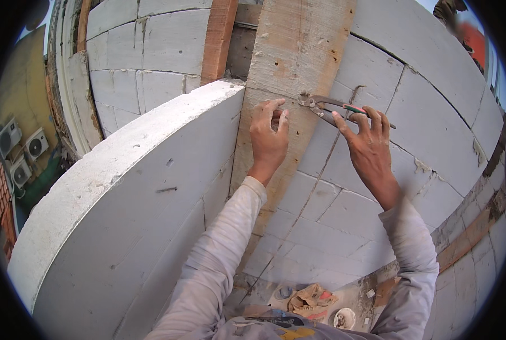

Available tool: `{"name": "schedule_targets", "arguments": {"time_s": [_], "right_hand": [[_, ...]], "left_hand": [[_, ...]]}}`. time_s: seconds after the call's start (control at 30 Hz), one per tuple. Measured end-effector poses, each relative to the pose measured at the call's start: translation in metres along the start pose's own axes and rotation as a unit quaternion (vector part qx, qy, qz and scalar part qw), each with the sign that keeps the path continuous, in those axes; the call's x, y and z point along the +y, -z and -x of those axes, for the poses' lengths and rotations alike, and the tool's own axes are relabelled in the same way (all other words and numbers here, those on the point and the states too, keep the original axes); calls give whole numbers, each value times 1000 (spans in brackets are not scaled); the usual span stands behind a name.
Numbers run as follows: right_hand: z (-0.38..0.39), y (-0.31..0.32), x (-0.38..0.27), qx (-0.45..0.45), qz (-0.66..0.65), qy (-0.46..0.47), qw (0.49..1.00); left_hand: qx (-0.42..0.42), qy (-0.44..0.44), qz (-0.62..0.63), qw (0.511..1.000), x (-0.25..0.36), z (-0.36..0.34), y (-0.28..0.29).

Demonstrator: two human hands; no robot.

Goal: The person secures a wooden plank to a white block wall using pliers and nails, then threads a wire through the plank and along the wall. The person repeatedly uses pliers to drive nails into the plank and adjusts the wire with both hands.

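Note:
My right hand (371, 150) holds a pair of pliers (324, 107), with thumb and fingers on the spread handles; one handle has red and green on it. The jaws are at the face of an upright wooden board (298, 42), by a small dark bit that may be a nail or wire end. Beside them, my left hand (269, 139) is curled in front of the board, thumb and fingertips close together. Whatever it may hold is too small to make out. A bent wire (356, 90) sticks out of the block wall just above the pliers.
A white block wall (428, 96) stands behind the board. To the left, a thick block wall (128, 139) juts toward me, with a nail (167, 189) in its side. Below lie a crumpled brown sack (307, 300) and a white bucket (344, 318). Air-conditioner units (36, 145) hang far left.

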State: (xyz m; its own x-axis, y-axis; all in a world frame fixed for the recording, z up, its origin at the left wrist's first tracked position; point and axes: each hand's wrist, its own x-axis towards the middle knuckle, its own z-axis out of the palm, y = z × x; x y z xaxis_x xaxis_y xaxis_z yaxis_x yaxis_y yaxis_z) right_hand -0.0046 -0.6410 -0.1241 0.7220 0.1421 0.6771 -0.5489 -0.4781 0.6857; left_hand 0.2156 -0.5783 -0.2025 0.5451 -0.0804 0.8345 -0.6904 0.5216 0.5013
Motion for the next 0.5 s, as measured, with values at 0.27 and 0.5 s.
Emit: {"name": "schedule_targets", "arguments": {"time_s": [0.27, 0.5], "right_hand": [[-9, 9, -4, -40, 3, 22, 999], [-16, 15, 3, -83, -66, 30, 994]], "left_hand": [[50, 232, 257, 937, -4, -27, -11], [16, 273, 271, 923, -1, -31, -10]]}}
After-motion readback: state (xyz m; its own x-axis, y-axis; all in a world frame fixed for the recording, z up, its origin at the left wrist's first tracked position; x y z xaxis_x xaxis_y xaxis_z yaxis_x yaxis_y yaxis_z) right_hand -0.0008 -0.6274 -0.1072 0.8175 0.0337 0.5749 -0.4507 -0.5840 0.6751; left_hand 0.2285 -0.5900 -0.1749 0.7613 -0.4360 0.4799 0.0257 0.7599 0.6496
